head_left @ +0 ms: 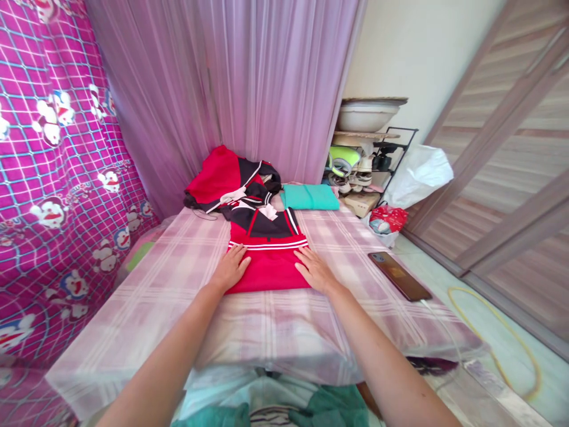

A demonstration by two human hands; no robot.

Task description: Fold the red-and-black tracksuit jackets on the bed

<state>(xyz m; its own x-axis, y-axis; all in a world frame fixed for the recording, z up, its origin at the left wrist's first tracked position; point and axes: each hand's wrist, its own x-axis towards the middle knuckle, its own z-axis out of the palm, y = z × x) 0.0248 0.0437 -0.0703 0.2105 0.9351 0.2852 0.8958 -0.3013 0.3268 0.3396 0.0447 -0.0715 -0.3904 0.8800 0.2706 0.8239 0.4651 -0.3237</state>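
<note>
Bunched teal cloth (311, 409) nearest the lens, low in frame below the bed's near edge. Far left, pink cartoon-print curtain (53, 178) hanging beside the bed (133, 308), spread with a pale checked sheet.

Left hand (231, 268) released, flat, palm down, fingers together, pressing the left edge of the red garment (269, 264). Garment itself mid-bed, laid flat, sides turned in to a tidy oblong, red half toward the camera, dark half with white stripes away from it. Right hand (315, 270) likewise released and flat, resting on the garment's right edge.

Behind, against the sheer mauve curtain (231, 77), a loose pile of red and dark clothes (226, 175), touching the garment's far end. Just right of the pile, 1 folded teal piece (310, 197). Further right, a phone (399, 276) face up near the bed's right edge, white cable (438, 323) trailing off it. Beyond the bed, a rack (377, 160) with a basin (367, 115) on top, then a white bag (418, 175).

Judging from the layout: 1 piece folded and set aside, 1 partly folded under both hands, the pile seemingly untouched.
</note>
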